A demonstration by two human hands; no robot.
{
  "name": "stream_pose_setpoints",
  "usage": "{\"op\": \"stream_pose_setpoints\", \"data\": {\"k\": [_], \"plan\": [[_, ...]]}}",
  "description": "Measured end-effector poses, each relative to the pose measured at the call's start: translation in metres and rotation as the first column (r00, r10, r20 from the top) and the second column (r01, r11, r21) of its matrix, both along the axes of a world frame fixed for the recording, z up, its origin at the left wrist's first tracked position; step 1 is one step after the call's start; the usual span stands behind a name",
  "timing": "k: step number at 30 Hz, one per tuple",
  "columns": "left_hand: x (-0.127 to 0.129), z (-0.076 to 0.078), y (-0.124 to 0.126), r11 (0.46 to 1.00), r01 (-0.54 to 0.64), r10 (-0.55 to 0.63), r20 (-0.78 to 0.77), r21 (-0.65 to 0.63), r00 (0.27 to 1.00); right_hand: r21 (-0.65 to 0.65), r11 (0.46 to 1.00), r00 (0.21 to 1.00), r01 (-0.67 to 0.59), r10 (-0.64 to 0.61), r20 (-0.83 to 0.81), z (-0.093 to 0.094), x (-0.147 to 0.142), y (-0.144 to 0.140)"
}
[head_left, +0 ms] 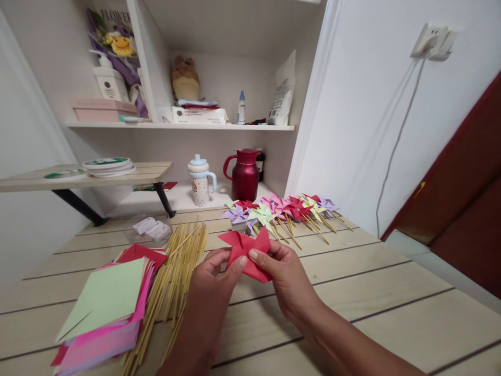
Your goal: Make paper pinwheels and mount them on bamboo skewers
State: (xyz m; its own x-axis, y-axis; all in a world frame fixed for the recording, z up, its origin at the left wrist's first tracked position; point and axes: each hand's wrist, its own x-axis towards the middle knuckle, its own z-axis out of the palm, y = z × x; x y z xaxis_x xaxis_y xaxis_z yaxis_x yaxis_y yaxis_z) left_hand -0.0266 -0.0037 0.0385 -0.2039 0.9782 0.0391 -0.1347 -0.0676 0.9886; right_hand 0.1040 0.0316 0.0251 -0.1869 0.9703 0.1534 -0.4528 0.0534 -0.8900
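Observation:
A red paper pinwheel point(250, 249) is held above the table between my two hands, its folded blades spread out. My left hand point(217, 274) pinches its left side, with the thumb near the centre. On the right side my right hand point(285, 266) grips it, thumb pressed close to the middle and fingers behind the paper. The fingertips behind the pinwheel are partly hidden. Left of my left hand lies a bundle of thin wooden sticks point(172, 282). Beside the sticks is a stack of coloured paper squares point(105, 297), pale green on top.
Finished pinwheels point(277, 209) on sticks lie at the table's back. A clear container point(146, 230) with white packets sits behind the paper. A red jug point(245, 175) and a dotted cup point(200, 183) stand against the shelf. A raised wooden stand point(148, 171) is at left.

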Motion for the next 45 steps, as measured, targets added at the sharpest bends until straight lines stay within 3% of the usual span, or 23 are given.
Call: {"op": "stream_pose_setpoints", "data": {"k": [9, 15, 19, 24, 34, 45], "plan": [[0.002, 0.003, -0.001, 0.99, -0.133, 0.131, -0.037, -0.044, 0.991, -0.001, 1.0, 1.0, 0.004, -0.004, 0.016, 0.0, -0.001, -0.002], [0.002, -0.003, -0.002, 0.995, -0.094, 0.092, -0.095, -0.021, 0.991, -0.047, 0.999, 1.0, 0.003, -0.002, 0.018, -0.002, -0.003, -0.004], [-0.002, -0.004, 0.002, 0.978, -0.18, 0.167, -0.116, -0.106, 0.979, -0.028, 0.999, 0.998, -0.045, 0.046, 0.036, 0.0, -0.003, -0.003], [-0.009, -0.006, 0.005, 0.978, -0.149, 0.135, -0.103, -0.143, 0.986, 0.011, 0.999, 0.994, 0.049, -0.05, 0.095, -0.001, 0.003, 0.003], [-0.01, -0.007, 0.005, 0.962, -0.241, 0.235, -0.066, -0.125, 0.97, 0.012, 0.988, 0.982, 0.154, -0.154, 0.112, -0.006, 0.007, 0.012], [-0.013, -0.009, 0.006, 0.961, -0.236, 0.237, -0.013, -0.141, 0.971, 0.01, 0.989, 0.985, 0.148, -0.148, 0.092, -0.005, 0.01, 0.012]]}}
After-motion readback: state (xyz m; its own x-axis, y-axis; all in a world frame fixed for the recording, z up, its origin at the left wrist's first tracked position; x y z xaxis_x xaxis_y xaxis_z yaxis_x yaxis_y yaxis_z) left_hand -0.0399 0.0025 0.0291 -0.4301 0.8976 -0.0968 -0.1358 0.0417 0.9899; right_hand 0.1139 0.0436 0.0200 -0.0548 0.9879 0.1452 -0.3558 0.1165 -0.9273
